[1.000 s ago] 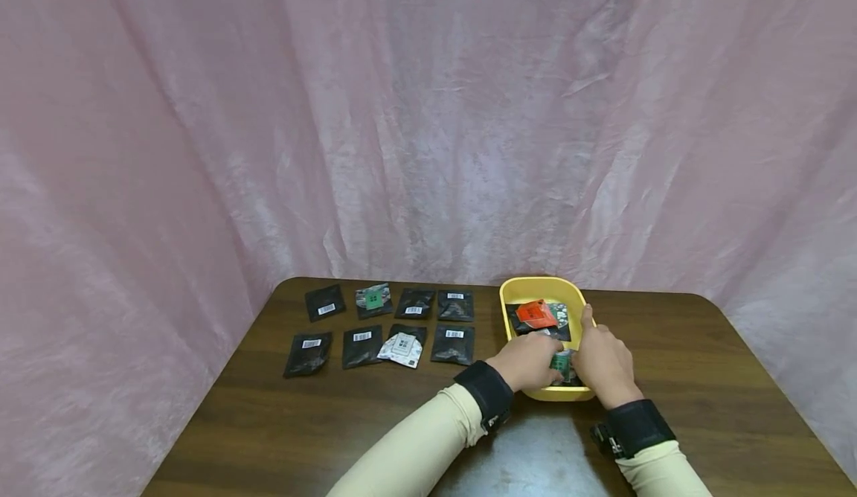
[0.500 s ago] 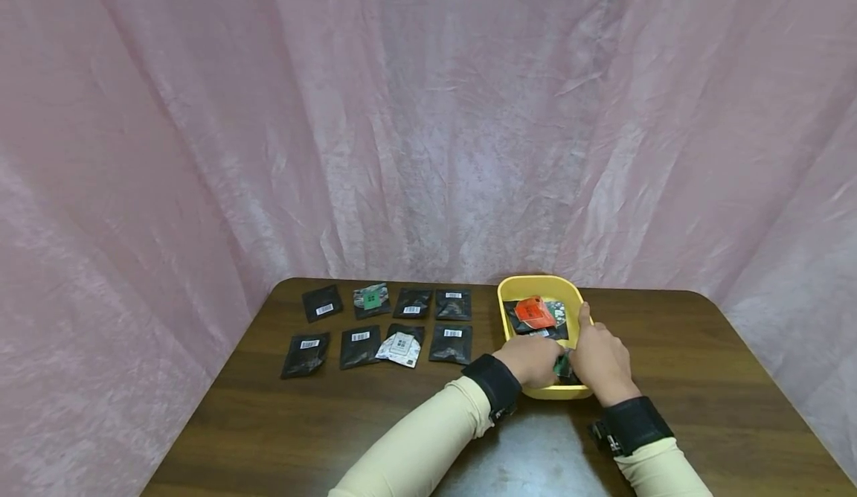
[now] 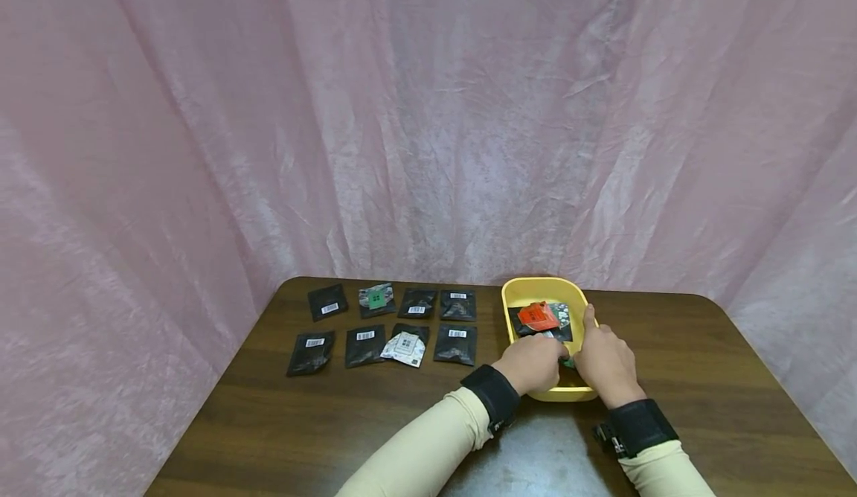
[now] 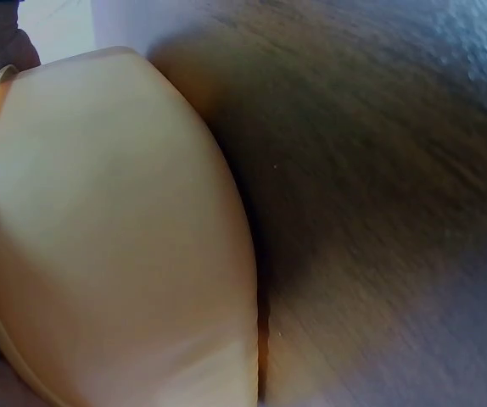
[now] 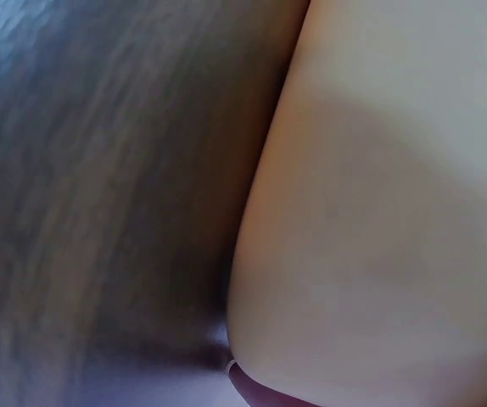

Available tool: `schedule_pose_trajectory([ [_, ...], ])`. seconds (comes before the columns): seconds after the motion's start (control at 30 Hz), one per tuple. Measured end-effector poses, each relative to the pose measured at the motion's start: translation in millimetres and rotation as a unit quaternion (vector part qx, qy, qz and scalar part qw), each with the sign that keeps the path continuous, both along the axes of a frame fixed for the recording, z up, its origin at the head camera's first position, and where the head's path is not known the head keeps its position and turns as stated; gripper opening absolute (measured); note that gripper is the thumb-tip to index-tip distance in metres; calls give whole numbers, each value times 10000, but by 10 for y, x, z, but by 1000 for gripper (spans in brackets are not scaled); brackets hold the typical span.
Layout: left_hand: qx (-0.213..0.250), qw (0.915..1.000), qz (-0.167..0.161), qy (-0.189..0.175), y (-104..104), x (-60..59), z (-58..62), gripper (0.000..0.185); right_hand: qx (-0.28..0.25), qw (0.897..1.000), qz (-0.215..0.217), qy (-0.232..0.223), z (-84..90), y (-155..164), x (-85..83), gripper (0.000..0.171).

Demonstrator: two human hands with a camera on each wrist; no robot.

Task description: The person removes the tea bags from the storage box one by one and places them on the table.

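Hands met over the near end of a yellow tray (image 3: 535,286) that stood on the dark wooden table (image 3: 669,363). The left hand (image 3: 532,364) reached into the tray from the left, fingers curled down, and the right hand (image 3: 605,359) rested on the right rim with its thumb pointing up along the edge. Between them showed a sliver of a green packet (image 3: 567,362); both seemed to grip it, though most of it was hidden. Farther back in the tray lay an orange packet (image 3: 538,315) on top of dark ones. Both wrist views showed only the tray's yellow wall (image 4: 116,254) against the tabletop. Left of the tray, eight small packets (image 3: 455,343) lay in two rows, well apart from the hands.
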State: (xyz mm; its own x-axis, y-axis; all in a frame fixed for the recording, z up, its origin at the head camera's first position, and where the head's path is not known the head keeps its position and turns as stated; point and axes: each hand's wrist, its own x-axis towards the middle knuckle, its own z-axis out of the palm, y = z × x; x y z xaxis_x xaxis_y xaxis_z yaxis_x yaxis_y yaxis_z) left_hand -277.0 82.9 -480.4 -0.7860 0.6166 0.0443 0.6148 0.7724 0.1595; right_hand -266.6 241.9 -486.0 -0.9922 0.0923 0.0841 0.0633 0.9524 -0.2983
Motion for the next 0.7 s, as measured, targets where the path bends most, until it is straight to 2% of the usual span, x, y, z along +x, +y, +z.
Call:
schedule_pose_trajectory([
  [0.23,95,9999,72,56,-4,12,4,28,-30,10000,34,19,-6,9,-12,95],
  [0.47,152,9991,36,388,-19,-8,-20,27,11,9999,34,-136,29,10,-50,95],
  [0.53,39,9978,-97,660,-27,-2,-24,25,19,9999,36,-151,31,11,-45,96],
  [0.6,-201,9926,-312,1159,-41,14,-35,21,20,9999,39,-120,25,11,-32,95],
  [0.7,-616,9744,-615,2071,-57,54,-43,14,6,10000,43,-70,7,8,-15,92],
])
